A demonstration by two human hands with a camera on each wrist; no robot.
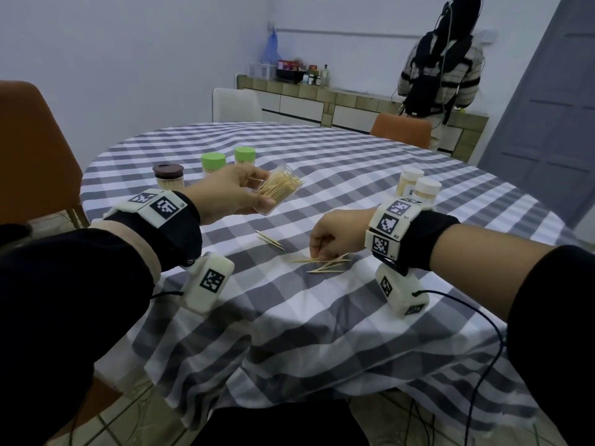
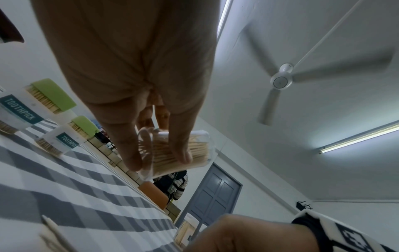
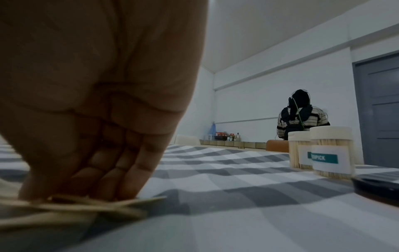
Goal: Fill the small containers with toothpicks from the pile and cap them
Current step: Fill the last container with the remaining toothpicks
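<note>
Right grip (image 1: 325, 243) is down on the counter (image 1: 322, 317), fingertips (image 3: 127, 191) curled onto the last loose toothpicks (image 1: 325, 264) and pinching a few of them against the cloth. Just to that grip's left, a few strays (image 1: 270, 241) lie apart from the main scatter. Up and farther left, the left grip (image 1: 231, 194) holds the clear container (image 1: 277, 191) tilted, thumb and fingers wrapped round its wall, its open mouth turned toward the right grip; it looks nearly full, with toothpick tips poking past the rim.

Judging from this, the filling step is close to its end for this container: gathering the remainder. The next move calls for lifting the pinched bundle with the sticks roughly parallel, so they slide into a crowded mouth rather than jam crosswise, then collecting the strays.

A dark lid (image 3: 375, 189) lies flat just right of the right grip, possibly the cap for this container. Beyond it stand two cream-capped containers (image 1: 418, 189), filled. Beyond the left grip stand a brown-capped container (image 1: 168, 176) and two green-capped containers (image 1: 227, 160), also filled.
</note>
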